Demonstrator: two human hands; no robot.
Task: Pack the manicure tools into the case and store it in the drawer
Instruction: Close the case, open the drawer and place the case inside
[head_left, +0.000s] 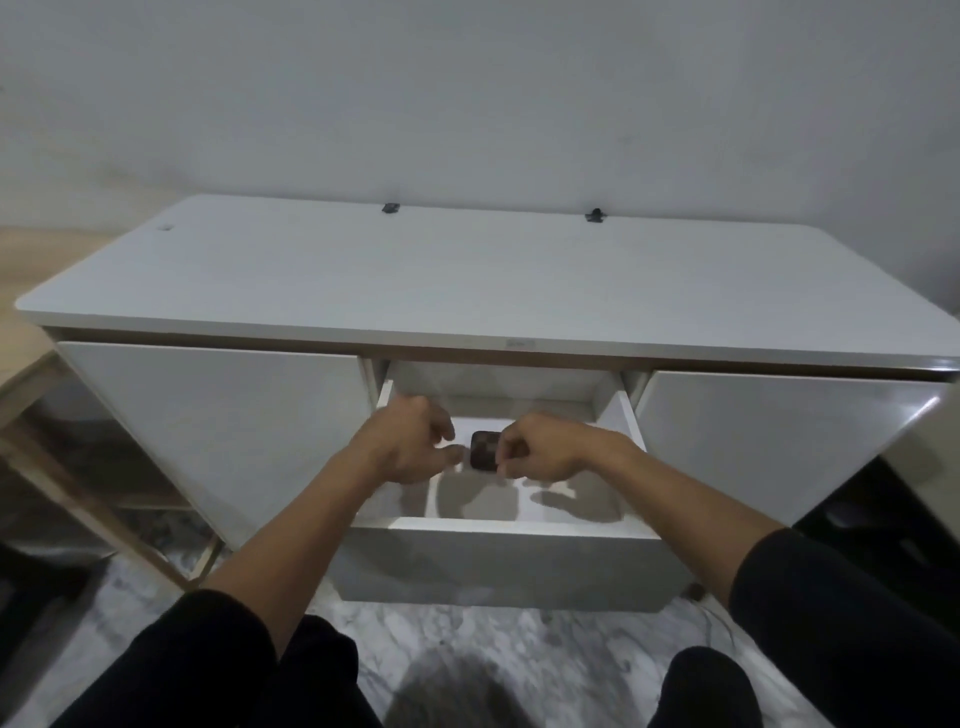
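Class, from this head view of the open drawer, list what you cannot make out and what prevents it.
- Dark case: its right part is hidden by the right hand; whether it is closed is blurred.
- Grip: motion blur on the left hand hides any contact.
- Drawer: the hands cover part of its floor.

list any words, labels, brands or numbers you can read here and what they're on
None can be read.
Small pale label on the front edge of the white desk top, above the open drawer: too small and blurred to read.
Dark case between the two hands in the drawer: no text visible on it.
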